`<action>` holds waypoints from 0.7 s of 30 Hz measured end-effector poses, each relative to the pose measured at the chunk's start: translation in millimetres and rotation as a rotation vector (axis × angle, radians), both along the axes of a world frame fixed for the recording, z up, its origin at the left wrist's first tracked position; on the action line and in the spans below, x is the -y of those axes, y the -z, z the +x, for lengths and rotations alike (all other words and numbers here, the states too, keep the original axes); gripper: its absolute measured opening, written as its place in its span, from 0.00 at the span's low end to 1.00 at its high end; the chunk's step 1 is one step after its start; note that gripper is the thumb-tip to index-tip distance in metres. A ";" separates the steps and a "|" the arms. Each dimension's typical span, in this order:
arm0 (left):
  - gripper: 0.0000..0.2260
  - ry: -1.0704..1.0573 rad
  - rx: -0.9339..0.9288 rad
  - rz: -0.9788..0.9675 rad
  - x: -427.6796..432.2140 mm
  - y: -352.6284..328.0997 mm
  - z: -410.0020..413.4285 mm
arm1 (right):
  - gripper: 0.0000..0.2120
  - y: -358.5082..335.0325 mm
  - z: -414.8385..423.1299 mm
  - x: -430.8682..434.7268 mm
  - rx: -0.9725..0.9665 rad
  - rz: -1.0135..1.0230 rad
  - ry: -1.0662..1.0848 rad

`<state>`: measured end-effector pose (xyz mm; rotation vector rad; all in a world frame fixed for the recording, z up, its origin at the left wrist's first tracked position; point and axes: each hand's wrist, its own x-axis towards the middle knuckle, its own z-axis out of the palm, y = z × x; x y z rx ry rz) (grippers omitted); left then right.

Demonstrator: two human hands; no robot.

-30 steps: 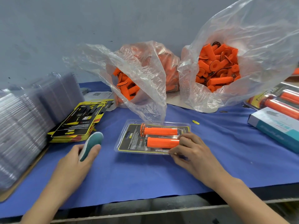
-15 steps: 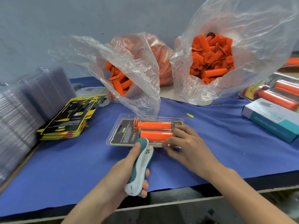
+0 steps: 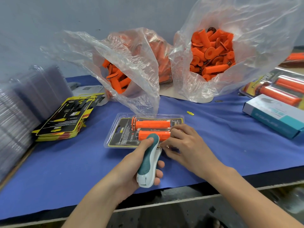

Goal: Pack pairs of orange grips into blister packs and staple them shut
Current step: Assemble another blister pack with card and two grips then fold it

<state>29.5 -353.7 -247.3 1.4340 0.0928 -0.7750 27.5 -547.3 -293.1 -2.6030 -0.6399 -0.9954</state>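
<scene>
Head view, far left: a stack of clear blister shells stands at the tabletop edge, blurred.
Left: a pile of yellow-and-black backing cards lies just beside the shells.
Left bag: an open plastic bag holds loose orange grips.
Blister pack: lies flat at the centre of the blue tabletop, a pair of orange grips side by side inside it.
Left hand: grasps a teal-and-white stapler, fingers wrapped beneath and thumb on top. The stapler's nose meets the pack's near edge.
Right hand: fingers curled, holding the pack's near right corner, just beside the stapler's nose.
Right bag: a second open plastic bag, full of grips.
Far right: a teal-and-white box, with a filled pack behind it.
</scene>
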 end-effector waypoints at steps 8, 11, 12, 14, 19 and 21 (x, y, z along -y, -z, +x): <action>0.23 -0.002 -0.057 -0.084 2.5 2.0 2.8 | 0.04 -2.4 -1.7 -1.5 -0.008 -0.019 0.018; 0.24 -0.012 -0.043 -0.082 -1.0 1.8 -0.3 | 0.03 -2.5 -1.3 -2.0 0.000 -0.017 0.029; 0.24 -0.018 -0.033 -0.082 -4.0 1.7 -2.1 | 0.04 -2.4 -1.4 -2.2 -0.001 -0.009 0.028; 0.25 -0.043 -0.015 -0.091 -10.5 0.9 -4.7 | 0.03 -3.3 -0.6 -2.1 -0.006 0.006 0.032; 0.27 -0.082 0.001 -0.058 -13.1 -3.7 -2.1 | 0.03 -3.2 0.4 -2.4 -0.024 0.010 0.030; 0.26 -0.065 -0.012 -0.025 -7.2 -4.8 0.7 | 0.05 -2.2 -0.5 -3.3 -0.013 -0.008 0.021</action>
